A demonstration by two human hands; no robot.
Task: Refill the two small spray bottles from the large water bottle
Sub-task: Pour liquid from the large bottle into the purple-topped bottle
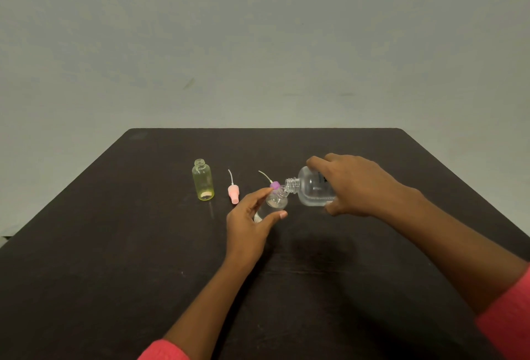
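Right hand (352,184) wraps the large clear plastic water bottle (312,190), tipped w/ long axis near level, neck pointing left & meeting the mouth of the small clear spray bottle (274,203). Left hand (249,216) grips that bottle from its left, leaning it toward the pour; fill level unclear. Uncapped yellow-green small bottle (203,183) stands upright further left, nearer left hand, prob. empty.

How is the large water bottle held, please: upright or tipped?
Tipped: the large water bottle lies sideways, uncapped neck at the clear spray bottle.
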